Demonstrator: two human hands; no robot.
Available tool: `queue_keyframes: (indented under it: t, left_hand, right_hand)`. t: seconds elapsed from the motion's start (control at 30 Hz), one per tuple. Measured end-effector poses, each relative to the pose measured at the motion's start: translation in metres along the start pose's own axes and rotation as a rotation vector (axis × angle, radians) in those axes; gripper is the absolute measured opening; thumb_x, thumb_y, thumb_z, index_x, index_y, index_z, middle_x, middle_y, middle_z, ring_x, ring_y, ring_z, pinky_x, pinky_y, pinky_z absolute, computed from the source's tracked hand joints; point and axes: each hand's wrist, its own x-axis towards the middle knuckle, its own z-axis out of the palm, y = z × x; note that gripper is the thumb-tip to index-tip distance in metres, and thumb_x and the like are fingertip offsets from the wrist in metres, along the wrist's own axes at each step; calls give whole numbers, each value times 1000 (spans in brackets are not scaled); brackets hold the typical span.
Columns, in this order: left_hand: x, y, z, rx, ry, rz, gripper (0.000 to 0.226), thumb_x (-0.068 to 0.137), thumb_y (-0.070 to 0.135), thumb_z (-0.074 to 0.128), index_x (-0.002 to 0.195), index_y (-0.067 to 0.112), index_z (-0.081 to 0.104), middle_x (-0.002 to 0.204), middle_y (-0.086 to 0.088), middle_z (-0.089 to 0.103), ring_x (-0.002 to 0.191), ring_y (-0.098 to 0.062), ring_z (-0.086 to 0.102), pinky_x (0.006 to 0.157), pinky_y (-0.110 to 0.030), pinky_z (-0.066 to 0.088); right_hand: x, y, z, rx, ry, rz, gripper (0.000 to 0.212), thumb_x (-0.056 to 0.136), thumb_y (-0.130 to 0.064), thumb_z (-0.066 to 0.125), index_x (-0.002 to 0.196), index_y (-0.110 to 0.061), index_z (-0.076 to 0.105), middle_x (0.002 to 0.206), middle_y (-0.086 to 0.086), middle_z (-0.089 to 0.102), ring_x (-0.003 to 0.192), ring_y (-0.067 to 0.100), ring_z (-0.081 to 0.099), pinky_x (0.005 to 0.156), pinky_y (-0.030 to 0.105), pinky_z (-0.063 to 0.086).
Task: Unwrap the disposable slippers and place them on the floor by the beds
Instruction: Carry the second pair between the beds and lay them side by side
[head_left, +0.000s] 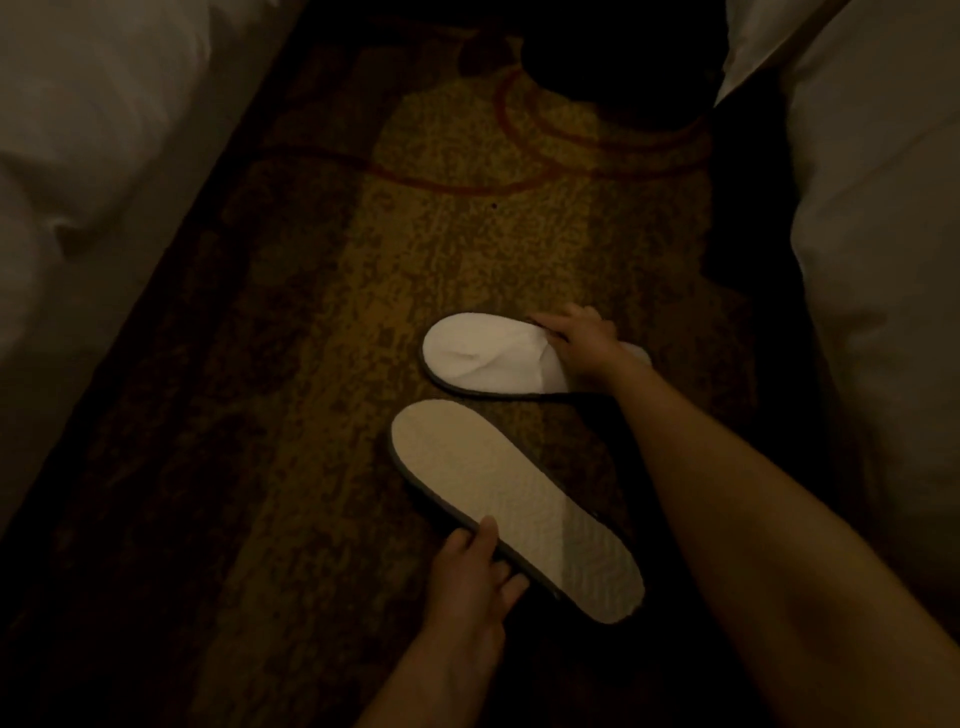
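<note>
Two white disposable slippers are out of any wrapper, low over the patterned carpet between two beds. The far slipper (488, 356) lies upright on the carpet, toe to the left. My right hand (582, 340) grips it at the opening of its upper. The near slipper (514, 506) is turned sole-up, its textured sole facing me. My left hand (475, 577) holds its left edge, thumb on the sole and fingers underneath. Whether this slipper touches the carpet is unclear.
A bed with white bedding (78, 156) runs along the left. Another bed with white bedding (883, 234) runs along the right. A dark round object (613, 62) stands on the carpet (415, 208) at the far end of the aisle. The scene is dim.
</note>
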Motion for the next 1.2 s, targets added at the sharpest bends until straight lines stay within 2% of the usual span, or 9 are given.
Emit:
queue_keyframes:
  t: [0.27, 0.4, 0.47, 0.6, 0.67, 0.8, 0.93, 1.03, 1.2]
  left_hand:
    - [-10, 1, 4, -27, -5, 59, 38, 98, 16, 44, 135, 9, 42, 131, -12, 55, 114, -26, 54, 89, -37, 46]
    - [-12, 18, 14, -67, -24, 64, 39, 97, 15, 44, 137, 12, 40, 122, -12, 59, 110, -28, 57, 86, -37, 48]
    - [-10, 32, 19, -89, -13, 92, 42, 98, 16, 44, 139, 12, 38, 125, -13, 57, 117, -30, 55, 87, -38, 46]
    - [-14, 56, 20, -110, -53, 172, 40, 97, 16, 46, 136, 9, 41, 94, -7, 61, 87, -22, 60, 72, -33, 50]
    - [-20, 62, 18, -142, -83, 186, 40, 97, 16, 46, 136, 10, 42, 92, -7, 61, 83, -20, 60, 67, -33, 50]
    - [-27, 78, 5, -21, -24, 307, 41, 95, 35, 46, 134, 20, 46, 116, -5, 61, 99, -19, 58, 79, -35, 48]
    - [-19, 101, -23, 172, 264, 517, 57, 95, 33, 47, 145, 23, 24, 145, -9, 41, 122, -27, 49, 98, -42, 45]
    - [-12, 108, -37, 361, 285, 623, 64, 93, 29, 51, 147, 30, 17, 154, -8, 26, 136, -30, 35, 110, -45, 36]
    - [5, 99, -50, 613, 263, 655, 46, 95, 19, 50, 140, 16, 39, 146, -10, 39, 129, -28, 41, 92, -32, 38]
  right_hand:
    - [-30, -7, 12, 307, 195, 4, 47, 94, -12, 47, 141, -11, 39, 149, 16, 30, 136, 31, 28, 113, 38, 26]
    - [-96, -24, -10, 658, -67, -106, 62, 86, -33, 63, 141, -26, 36, 153, 0, 29, 139, 14, 26, 113, 32, 25]
    - [-130, -34, -17, 468, -254, -201, 80, 76, -47, 69, 143, -41, 25, 156, -11, 15, 141, 7, 12, 110, 28, 15]
    - [-164, -49, -22, 139, -464, -249, 102, 72, -42, 74, 144, -47, 2, 158, -14, -9, 144, 16, -5, 118, 43, 12]
    - [-166, -54, -26, 209, -368, -267, 89, 78, -24, 68, 144, -45, 12, 158, -11, 4, 143, 17, 7, 116, 39, 23]
    - [-167, -53, -28, 703, -311, -250, 56, 88, -3, 52, 121, -47, 48, 124, -18, 53, 113, -1, 52, 86, 2, 41]
    - [-175, -37, -22, 1019, -477, -68, 27, 86, -13, 61, 105, -31, 67, 102, -7, 69, 94, 12, 66, 77, 22, 53]
    - [-179, -25, -21, 1144, -583, 0, 28, 72, -18, 68, 100, -19, 72, 97, 1, 75, 88, 15, 71, 72, 23, 57]
    - [-183, -10, -12, 1185, -522, 205, 21, 68, -18, 74, 88, -12, 76, 85, 8, 74, 72, 18, 71, 60, 26, 57]
